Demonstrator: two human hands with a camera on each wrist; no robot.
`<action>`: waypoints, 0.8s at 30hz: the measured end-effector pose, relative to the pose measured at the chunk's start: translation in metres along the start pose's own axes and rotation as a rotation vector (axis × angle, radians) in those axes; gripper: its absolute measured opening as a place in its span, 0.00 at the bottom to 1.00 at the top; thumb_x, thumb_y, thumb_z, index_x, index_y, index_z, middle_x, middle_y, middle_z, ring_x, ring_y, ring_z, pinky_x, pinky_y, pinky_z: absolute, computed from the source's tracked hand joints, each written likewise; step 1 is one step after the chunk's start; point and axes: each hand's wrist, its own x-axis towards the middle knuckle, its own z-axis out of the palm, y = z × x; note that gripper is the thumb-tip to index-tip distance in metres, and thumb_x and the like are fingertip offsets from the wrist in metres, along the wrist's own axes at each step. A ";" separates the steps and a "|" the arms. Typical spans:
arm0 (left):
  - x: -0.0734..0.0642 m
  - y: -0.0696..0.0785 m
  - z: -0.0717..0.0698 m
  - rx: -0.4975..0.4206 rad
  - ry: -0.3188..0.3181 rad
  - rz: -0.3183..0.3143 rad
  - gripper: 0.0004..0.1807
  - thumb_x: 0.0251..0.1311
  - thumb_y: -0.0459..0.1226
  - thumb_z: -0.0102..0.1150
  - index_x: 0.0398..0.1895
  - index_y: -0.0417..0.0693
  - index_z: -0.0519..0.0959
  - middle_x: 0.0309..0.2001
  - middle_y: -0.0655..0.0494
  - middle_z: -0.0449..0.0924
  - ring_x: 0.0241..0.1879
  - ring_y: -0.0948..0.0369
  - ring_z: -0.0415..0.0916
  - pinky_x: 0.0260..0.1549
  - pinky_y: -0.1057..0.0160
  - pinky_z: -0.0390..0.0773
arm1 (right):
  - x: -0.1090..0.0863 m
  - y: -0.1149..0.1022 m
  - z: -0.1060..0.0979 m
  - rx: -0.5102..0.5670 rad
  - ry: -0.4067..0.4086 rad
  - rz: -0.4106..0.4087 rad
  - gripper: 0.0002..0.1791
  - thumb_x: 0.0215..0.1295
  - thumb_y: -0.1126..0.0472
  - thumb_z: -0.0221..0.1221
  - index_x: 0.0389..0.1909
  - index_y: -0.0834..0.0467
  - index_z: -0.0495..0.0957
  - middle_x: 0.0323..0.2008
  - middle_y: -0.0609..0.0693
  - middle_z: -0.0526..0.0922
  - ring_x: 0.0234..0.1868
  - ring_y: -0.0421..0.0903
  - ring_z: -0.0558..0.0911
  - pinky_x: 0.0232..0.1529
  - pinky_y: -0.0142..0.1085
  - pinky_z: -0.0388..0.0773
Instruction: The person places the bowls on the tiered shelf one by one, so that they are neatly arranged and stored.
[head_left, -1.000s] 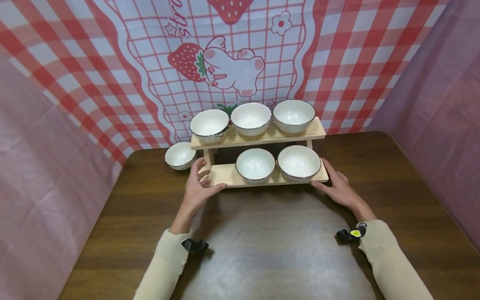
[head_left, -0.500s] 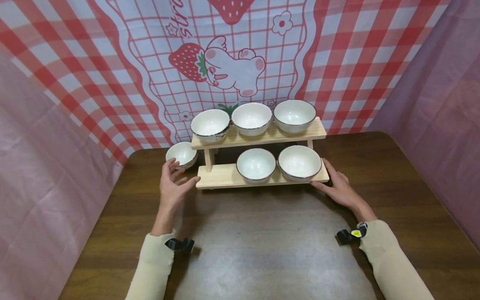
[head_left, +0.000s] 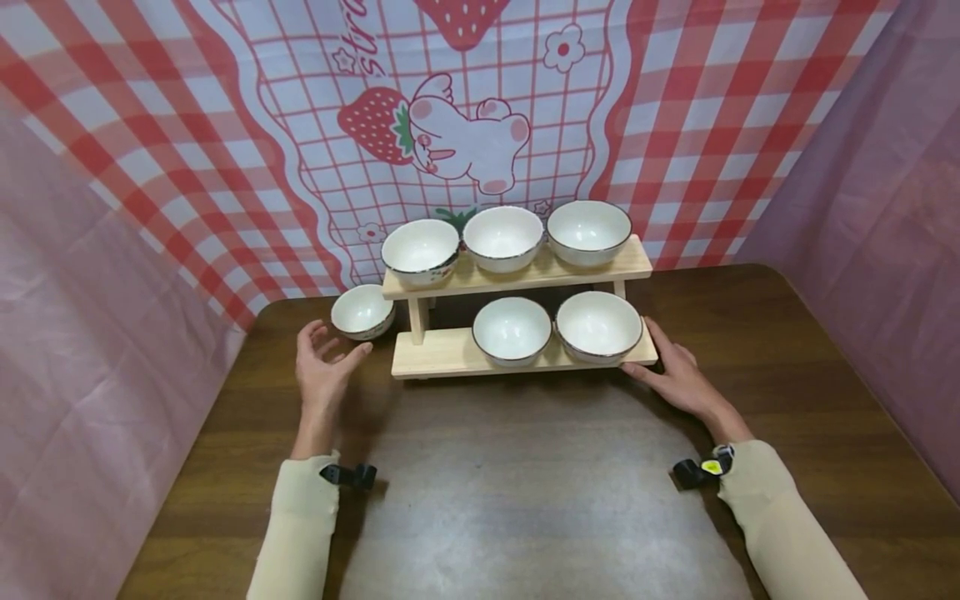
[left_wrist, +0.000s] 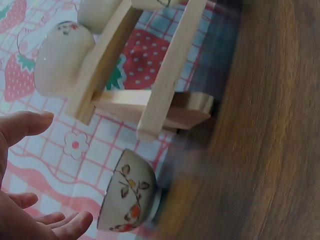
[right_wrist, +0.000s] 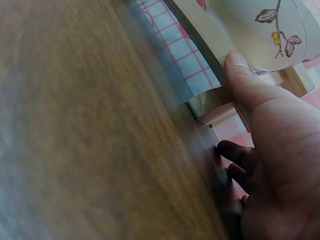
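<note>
A two-tier wooden rack (head_left: 442, 353) carries three white bowls on its upper board and two on the lower one. Left of it, a smaller bowl (head_left: 363, 312) stands on the table; the left wrist view shows leaves and red fruit painted on this bowl (left_wrist: 131, 195). My left hand (head_left: 322, 371) is just in front and to the left of that small bowl, fingers spread and holding nothing. At the rack's right end, my right hand (head_left: 677, 379) grips the lower board, thumb on the front edge. In the right wrist view its thumb (right_wrist: 245, 80) lies against the board, below a flower-painted bowl (right_wrist: 270, 32).
The brown wooden table (head_left: 480, 492) extends in front of the rack. Behind it hangs a red-and-white checked cloth (head_left: 690, 125) with strawberry prints. Pink cloth (head_left: 97, 350) hangs on both sides. The lower board's left part has no bowl on it.
My left hand has let go of the rack's left end and moved left, past the front of the small bowl. My right hand, the rack and the bowls have stayed in place.
</note>
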 end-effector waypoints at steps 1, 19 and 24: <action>0.002 -0.001 0.000 -0.001 0.004 -0.006 0.48 0.48 0.30 0.75 0.73 0.42 0.59 0.72 0.38 0.62 0.67 0.43 0.68 0.61 0.52 0.73 | 0.000 0.000 0.000 -0.001 0.000 -0.002 0.50 0.67 0.50 0.63 0.80 0.57 0.43 0.78 0.66 0.55 0.73 0.68 0.60 0.68 0.67 0.48; 0.032 -0.022 0.008 0.103 0.000 -0.055 0.46 0.49 0.35 0.74 0.72 0.44 0.61 0.71 0.40 0.62 0.64 0.44 0.68 0.52 0.55 0.72 | 0.000 0.002 0.000 -0.006 -0.004 0.002 0.51 0.67 0.49 0.63 0.81 0.56 0.42 0.78 0.65 0.55 0.73 0.68 0.59 0.68 0.68 0.46; 0.037 -0.026 0.011 0.101 -0.014 -0.056 0.45 0.49 0.33 0.74 0.70 0.44 0.61 0.70 0.40 0.62 0.60 0.47 0.68 0.42 0.64 0.68 | 0.000 0.000 0.000 -0.003 -0.008 0.000 0.50 0.68 0.49 0.63 0.81 0.56 0.43 0.78 0.65 0.55 0.73 0.68 0.60 0.68 0.67 0.47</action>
